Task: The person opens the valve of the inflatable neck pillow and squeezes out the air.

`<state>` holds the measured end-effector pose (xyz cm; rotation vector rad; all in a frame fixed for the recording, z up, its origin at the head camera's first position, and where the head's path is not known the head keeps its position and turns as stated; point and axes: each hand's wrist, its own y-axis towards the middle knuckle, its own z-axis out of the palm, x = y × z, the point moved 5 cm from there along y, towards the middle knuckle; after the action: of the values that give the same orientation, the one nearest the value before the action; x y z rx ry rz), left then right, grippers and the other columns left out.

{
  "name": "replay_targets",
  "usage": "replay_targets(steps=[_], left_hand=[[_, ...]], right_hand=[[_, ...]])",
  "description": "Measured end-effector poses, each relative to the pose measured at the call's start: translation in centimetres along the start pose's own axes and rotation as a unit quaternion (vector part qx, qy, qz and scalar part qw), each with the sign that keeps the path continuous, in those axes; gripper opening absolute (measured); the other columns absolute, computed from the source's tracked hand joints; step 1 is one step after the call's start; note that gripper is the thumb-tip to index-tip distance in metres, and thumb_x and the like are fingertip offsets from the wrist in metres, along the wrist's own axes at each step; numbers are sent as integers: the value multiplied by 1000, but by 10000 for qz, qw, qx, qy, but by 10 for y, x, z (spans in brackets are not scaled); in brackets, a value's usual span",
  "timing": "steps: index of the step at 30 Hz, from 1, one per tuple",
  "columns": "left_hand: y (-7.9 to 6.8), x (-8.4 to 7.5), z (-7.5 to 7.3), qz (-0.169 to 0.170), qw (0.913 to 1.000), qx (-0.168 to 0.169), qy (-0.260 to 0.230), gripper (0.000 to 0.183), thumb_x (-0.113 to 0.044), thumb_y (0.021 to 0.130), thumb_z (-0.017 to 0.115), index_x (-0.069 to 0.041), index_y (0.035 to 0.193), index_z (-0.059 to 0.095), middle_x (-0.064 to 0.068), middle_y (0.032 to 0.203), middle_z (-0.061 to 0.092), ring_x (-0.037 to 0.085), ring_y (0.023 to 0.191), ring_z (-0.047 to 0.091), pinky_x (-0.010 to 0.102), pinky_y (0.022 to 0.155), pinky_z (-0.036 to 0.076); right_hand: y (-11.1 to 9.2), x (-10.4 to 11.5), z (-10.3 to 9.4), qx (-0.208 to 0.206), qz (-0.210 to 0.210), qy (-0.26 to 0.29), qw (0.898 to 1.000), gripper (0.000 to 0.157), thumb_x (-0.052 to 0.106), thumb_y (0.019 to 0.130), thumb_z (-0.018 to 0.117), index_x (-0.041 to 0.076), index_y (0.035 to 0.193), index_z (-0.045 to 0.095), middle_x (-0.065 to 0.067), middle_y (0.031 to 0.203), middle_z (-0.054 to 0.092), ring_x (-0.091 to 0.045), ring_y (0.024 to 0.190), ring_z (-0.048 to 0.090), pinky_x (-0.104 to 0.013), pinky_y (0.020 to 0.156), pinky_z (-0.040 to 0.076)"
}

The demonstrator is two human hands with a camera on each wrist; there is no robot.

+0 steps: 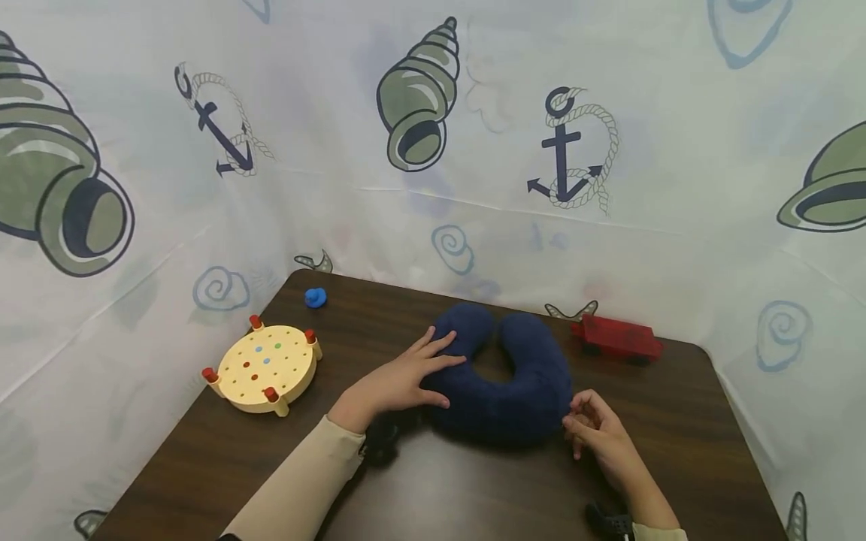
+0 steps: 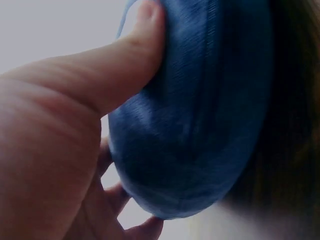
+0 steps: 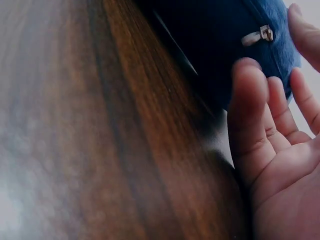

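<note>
A dark blue U-shaped neck pillow (image 1: 504,406) lies on the table, its opening towards the far side. My left hand (image 1: 406,376) rests on the pillow's left arm with fingers spread; the left wrist view shows the thumb (image 2: 135,45) lying along the blue fabric (image 2: 185,130). Beside the pillow's lower right side is my right hand (image 1: 598,432), fingers loosely bent and fingertips right at the fabric. In the right wrist view, a small metal zipper pull (image 3: 257,36) on the pillow sits just past those fingertips, with no finger around it.
On the left stands a round cream pegboard toy (image 1: 271,368) with red-tipped legs. A small blue rubber duck (image 1: 315,297) is near the far left corner. A red toy vehicle (image 1: 619,338) sits at the back right of the dark wooden table (image 1: 683,421). Patterned curtain (image 1: 487,188) hangs behind.
</note>
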<state>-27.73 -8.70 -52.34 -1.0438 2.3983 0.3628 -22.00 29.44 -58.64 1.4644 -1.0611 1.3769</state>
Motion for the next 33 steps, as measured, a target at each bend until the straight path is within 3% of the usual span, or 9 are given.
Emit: replay_targets(steps=[5,13,20,26,30,33], left_hand=[[-2,5,6,-193,9995,-247,63,81,-55,97,77,-39,168,42,-7,186,7,37,172,-5,62,127,38],[-4,7,16,-245,9984,-332,-379,83,-55,97,78,-40,169,40,-8,186,4,33,173,-9,65,129,33],[-1,7,14,-12,9984,-411,-390,105,-48,82,94,-33,170,40,0,186,3,41,171,-9,64,123,42],[4,5,11,-184,9969,-664,-373,96,-53,83,92,-33,166,48,-1,185,12,49,168,-6,67,125,38],[8,6,9,-357,9953,-750,-491,94,-54,83,93,-35,164,51,-3,184,16,57,166,-1,71,124,37],[9,8,9,-532,9948,-712,-496,94,-55,81,94,-35,163,52,-5,184,17,62,164,5,73,122,37]], right_hand=[[7,-1,2,100,202,-214,9995,37,4,105,71,-6,126,42,-7,112,59,-17,89,74,-40,62,64],[5,-2,1,257,340,-254,9988,33,7,105,71,-8,124,48,-7,105,67,-19,93,78,-40,64,65],[1,-4,-2,-510,787,-271,9952,29,17,104,76,-6,117,64,-6,93,71,-14,75,70,-33,55,60],[-2,3,-2,-888,650,-371,9932,30,18,103,77,-7,116,65,-9,88,72,-13,66,67,-27,43,48],[-4,14,-2,-1084,438,-846,9895,25,19,101,80,-2,110,70,-15,88,74,-18,61,68,-32,40,47],[-7,23,0,-1242,230,-1542,9799,19,21,100,82,5,104,74,-14,86,74,-17,58,65,-31,43,50]])
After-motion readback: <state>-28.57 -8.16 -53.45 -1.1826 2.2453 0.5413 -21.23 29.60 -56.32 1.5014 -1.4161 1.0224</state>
